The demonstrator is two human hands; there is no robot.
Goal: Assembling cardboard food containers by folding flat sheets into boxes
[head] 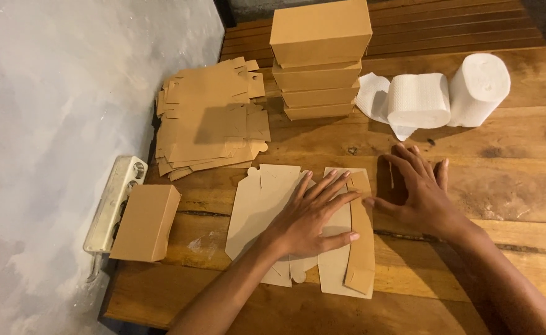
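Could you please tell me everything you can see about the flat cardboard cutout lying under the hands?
The flat cardboard cutout is an unfolded brown box blank of thin card, with tabs, notches and crease lines. It lies flat on the wooden table, near its front edge. Its right side panel is folded up and over. The left hand presses flat on its middle with fingers spread, and the right hand rests on the table at its right edge.

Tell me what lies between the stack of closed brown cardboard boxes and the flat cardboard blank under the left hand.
In the head view, only bare wooden table separates the stack of closed brown cardboard boxes from the flat cardboard blank under the left hand.
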